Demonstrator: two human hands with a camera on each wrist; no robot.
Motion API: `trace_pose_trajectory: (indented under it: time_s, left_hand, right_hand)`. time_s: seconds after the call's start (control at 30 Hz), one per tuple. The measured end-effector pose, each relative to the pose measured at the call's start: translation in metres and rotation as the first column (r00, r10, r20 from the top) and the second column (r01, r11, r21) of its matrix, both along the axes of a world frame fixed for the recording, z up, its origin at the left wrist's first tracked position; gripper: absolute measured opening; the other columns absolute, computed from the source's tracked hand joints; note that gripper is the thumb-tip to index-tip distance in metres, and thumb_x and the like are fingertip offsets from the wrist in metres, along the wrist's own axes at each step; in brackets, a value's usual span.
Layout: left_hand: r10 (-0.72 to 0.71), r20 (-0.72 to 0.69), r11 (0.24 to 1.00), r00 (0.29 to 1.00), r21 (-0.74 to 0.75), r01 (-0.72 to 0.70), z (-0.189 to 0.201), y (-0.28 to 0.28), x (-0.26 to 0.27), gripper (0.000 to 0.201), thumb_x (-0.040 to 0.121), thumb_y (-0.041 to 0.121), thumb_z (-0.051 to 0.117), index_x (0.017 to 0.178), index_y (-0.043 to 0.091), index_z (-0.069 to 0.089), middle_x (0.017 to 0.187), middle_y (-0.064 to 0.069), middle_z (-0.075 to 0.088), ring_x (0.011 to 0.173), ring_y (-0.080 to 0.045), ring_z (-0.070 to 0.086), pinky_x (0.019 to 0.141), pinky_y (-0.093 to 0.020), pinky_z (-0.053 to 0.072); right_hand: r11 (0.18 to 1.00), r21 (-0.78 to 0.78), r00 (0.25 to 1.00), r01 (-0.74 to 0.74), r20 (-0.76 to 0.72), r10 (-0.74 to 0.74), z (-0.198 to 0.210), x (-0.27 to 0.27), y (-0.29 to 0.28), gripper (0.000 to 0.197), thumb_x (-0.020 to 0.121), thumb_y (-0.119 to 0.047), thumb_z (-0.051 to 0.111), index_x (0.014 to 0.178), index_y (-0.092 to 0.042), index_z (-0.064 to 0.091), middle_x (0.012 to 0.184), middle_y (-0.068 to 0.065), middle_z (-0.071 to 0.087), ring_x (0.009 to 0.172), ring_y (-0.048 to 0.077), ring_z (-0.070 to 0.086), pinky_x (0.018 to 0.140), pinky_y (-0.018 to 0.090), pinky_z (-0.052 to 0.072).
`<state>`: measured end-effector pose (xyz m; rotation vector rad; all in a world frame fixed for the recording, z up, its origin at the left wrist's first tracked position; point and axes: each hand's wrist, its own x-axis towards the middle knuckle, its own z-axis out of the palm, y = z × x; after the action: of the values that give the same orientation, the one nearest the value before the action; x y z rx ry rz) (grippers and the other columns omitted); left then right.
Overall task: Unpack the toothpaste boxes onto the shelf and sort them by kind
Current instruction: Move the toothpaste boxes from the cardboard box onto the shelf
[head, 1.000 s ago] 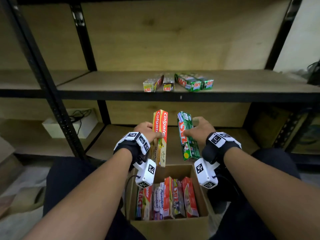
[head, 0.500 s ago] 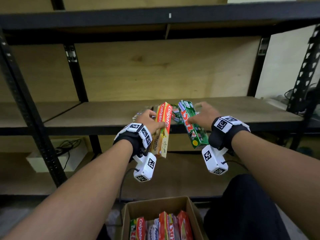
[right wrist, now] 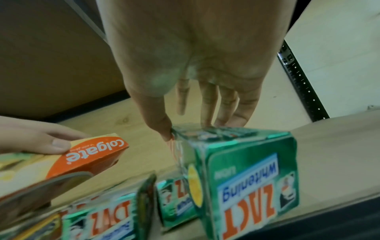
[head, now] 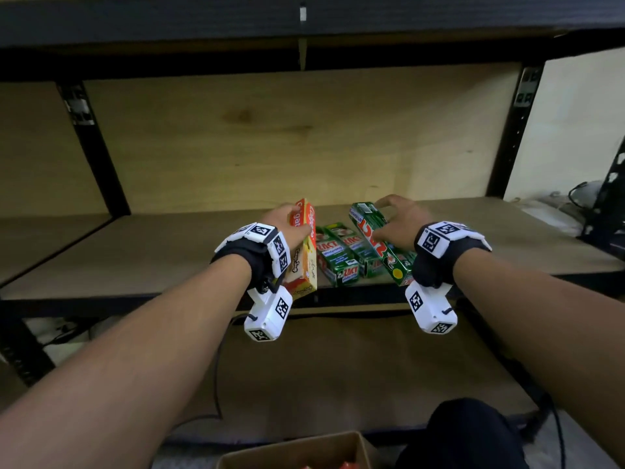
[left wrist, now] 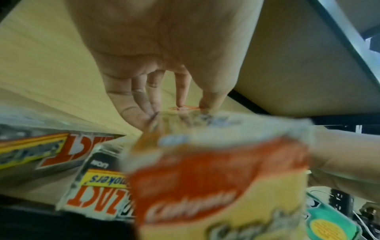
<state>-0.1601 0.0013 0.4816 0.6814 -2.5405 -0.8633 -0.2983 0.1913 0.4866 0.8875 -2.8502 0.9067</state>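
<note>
Head view: both hands have moved up from the carton to the shelf (head: 507, 238). Left hand (head: 287, 225) fingers clamp the Colgate box (head: 304, 255), left of centre; right hand (head: 395, 218) fingers clamp a green Zact box (head: 378, 242) over the shelved Zact boxes (head: 338, 255). Placement by kind comes next.

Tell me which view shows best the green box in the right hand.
The right wrist view: the green box fills the near frame, ZACT Whitening readable, with the right hand pinching its far end. The head view shows the box whole but small, above the shelf. The left wrist view catches only a blurred corner.
</note>
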Motion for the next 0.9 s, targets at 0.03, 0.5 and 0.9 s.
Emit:
trace_pose_trajectory:
  time_s: [0.03,0.5,0.9]
  left_hand:
    - [-0.004,0.007,1.000,1.000,0.020,0.004,-0.001,-0.004,-0.008,0.055,0.092,0.036,0.060,0.144,0.026,0.043,0.131,-0.003,0.060,0.102,-0.022,0.065,0.086,-0.031,0.053]
    - [0.015,0.256,0.997,0.967,-0.074,0.005,-0.012,-0.029,-0.079,0.073,0.090,0.048,0.060,0.152,0.027,0.028,0.147,-0.006,0.046,0.126,-0.028,0.052,0.105,-0.038,0.044]
    - [0.006,0.248,0.996,0.969,-0.090,0.017,-0.005,-0.025,-0.050,0.046,0.089,0.045,0.061,0.127,0.020,0.058,0.121,-0.007,0.064,0.100,-0.027,0.065,0.090,-0.039,0.055]
  right_hand:
    - [1.000,0.016,1.000,0.006,0.000,-0.006,-0.002,-0.008,-0.001,0.057,0.078,-0.026,0.073,0.131,-0.031,0.052,0.084,0.001,0.070,0.059,0.017,0.065,0.047,0.025,0.053]
    - [0.995,0.096,0.996,0.024,0.082,-0.032,-0.025,-0.060,-0.017,0.029,0.077,-0.029,0.072,0.104,-0.035,0.064,0.092,-0.003,0.071,0.069,0.012,0.066,0.053,0.020,0.051]
    - [0.994,0.109,0.998,0.018,-0.058,-0.012,-0.014,-0.035,-0.006,0.019,0.086,-0.018,0.059,0.094,-0.027,0.074,0.099,-0.006,0.070,0.080,0.014,0.066,0.060,0.021,0.051]
